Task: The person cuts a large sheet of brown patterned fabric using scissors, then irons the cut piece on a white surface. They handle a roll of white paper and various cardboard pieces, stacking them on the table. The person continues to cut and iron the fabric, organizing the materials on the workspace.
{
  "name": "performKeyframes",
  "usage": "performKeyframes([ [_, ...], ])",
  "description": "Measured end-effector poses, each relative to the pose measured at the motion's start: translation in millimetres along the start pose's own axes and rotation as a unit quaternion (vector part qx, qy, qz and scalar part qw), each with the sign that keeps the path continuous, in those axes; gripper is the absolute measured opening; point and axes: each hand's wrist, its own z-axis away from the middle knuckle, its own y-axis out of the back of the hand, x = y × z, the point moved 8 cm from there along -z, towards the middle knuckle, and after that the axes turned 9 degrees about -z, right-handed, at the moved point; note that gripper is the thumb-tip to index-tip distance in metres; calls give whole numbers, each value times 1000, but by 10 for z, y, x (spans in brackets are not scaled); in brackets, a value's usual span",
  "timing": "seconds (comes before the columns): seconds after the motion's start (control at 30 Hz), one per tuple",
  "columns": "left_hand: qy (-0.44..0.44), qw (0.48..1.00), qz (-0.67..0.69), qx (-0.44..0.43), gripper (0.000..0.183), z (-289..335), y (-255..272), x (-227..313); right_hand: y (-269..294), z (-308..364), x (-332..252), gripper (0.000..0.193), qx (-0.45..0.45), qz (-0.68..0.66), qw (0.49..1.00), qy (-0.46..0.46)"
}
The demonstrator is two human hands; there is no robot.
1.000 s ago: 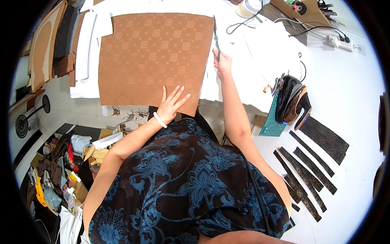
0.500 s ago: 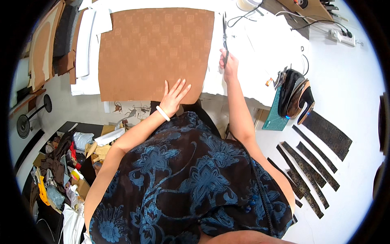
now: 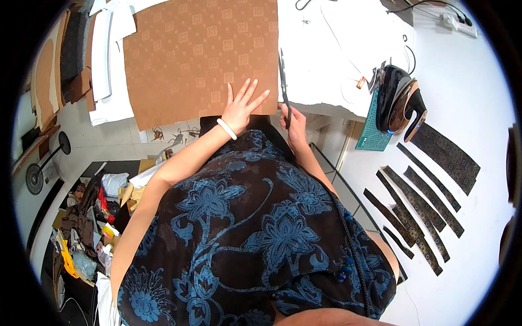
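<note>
Brown patterned sheet (image 3: 201, 60) is spread on a big white-topped table (image 3: 337, 65), well left of the black-and-copper iron (image 3: 394, 98), so I'll use that iron as my landmark. It sits with a green cutting mat (image 3: 374, 136) beside and partly under it, at the table's right edge. Beyond the iron, toward the wall, there's a white power strip (image 3: 459, 24) with black plugs in it. On the near right of the iron, a wide dark panel (image 3: 448, 160) and a bunch of dark patterned strips (image 3: 434, 202) lie on a pale surface. Way over left of the iron are a white folded piece (image 3: 102, 60) and, closer to the wearer, a messy heap of scraps (image 3: 81, 217). The sheet itself is warm brown with lighter squarish motifs in rows, pretty flat, top edge cropped out; can't tell if it's cloth or something stiffer. Left hand (image 3: 239, 111), the one with the white bracelet (image 3: 227, 129), lies palm down on its near part, fingers spread, gripping nothing. Right hand (image 3: 296, 127) is wrapped around the handles of dark scissors (image 3: 285, 89), just off the sheet's right edge, blades pointing away along that edge. Can't tell whether they're touching it.
</note>
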Motion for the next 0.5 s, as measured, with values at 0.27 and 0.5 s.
performKeyframes([
  [0.27, -12, 999, -28, -8, 82, -8, -60, 32, -154, -163, -51, 27, -8, 0, 1000, 30],
  [0.5, -12, 1000, -25, -1, 82, -9, -36, 25, -196, -214, -30, 29, -13, -30, 999, 31],
])
